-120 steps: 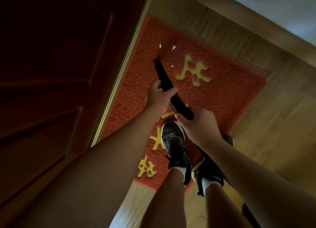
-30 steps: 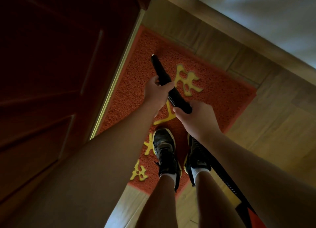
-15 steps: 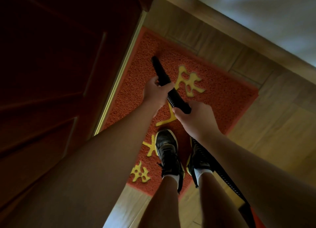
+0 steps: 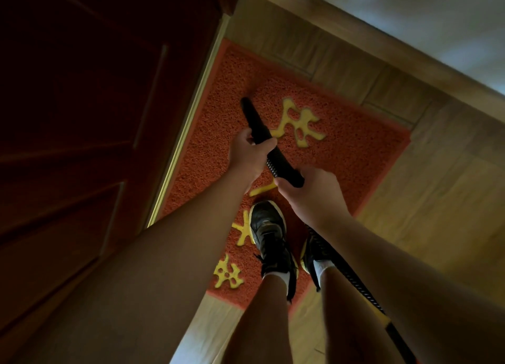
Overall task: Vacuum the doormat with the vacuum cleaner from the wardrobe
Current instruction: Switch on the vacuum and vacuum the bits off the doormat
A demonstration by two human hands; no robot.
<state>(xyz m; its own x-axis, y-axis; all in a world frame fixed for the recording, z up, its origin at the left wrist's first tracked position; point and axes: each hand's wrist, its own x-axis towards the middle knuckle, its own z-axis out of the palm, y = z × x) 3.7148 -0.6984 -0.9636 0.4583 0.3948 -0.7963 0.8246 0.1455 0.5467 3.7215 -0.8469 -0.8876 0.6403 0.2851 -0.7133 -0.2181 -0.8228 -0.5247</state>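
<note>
Left of both hands stood a dark red door (image 4: 82,145), with a pale threshold strip (image 4: 185,134) along its foot. Right of the hands and beyond them lay wooden floor (image 4: 437,213), ending at a skirting board (image 4: 355,33). Beneath the hands lay the red doormat (image 4: 355,145) with yellow characters, one long edge against the strip. Over it slanted the black vacuum nozzle (image 4: 255,123), its tip low ahead of the left hand; whether it touched the pile could not be told. A ribbed hose (image 4: 352,279) trailed back past the right wrist. The left hand (image 4: 247,156) was wrapped around the nozzle's middle. The right hand (image 4: 311,194) gripped its rear end, where the hose joined. Two black shoes (image 4: 269,232) stood on the mat below the hands.

The step looked like sweeping the mat. Slow, overlapping strokes with the tip pressed lightly into the pile would suit it, and the feet would need to step off to free the covered part. Room was open ahead and to the right of the hands. Leftward it was tight: the strip and door could catch the tip, and the hose by the right leg could snag.
</note>
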